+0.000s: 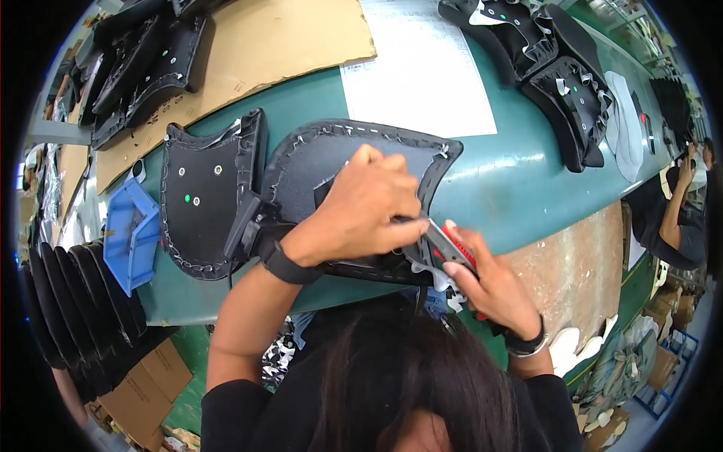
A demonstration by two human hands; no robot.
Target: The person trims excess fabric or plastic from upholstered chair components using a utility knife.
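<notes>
On the green table in front of me lies a black upholstered seat panel point(301, 188), underside up, its cover edge stapled around the rim. My left hand point(365, 200) is closed over its right part, thumb and fingers pinched together; what they grip is hidden. My right hand point(493, 290) is wrapped around a red and grey utility knife point(452, 248), its tip end beside my left thumb at the panel's right edge. White scraps of lining point(437, 277) hang from the near right edge. A second stapled black panel point(203, 200) lies to the left, close by.
A blue plastic bin point(132, 235) stands at the left table edge, near stacked black pads point(79, 301). Cardboard point(279, 45) and a printed paper sheet point(418, 71) lie at the back. More black panels point(565, 90) sit far right. Another person point(674, 211) works at the right.
</notes>
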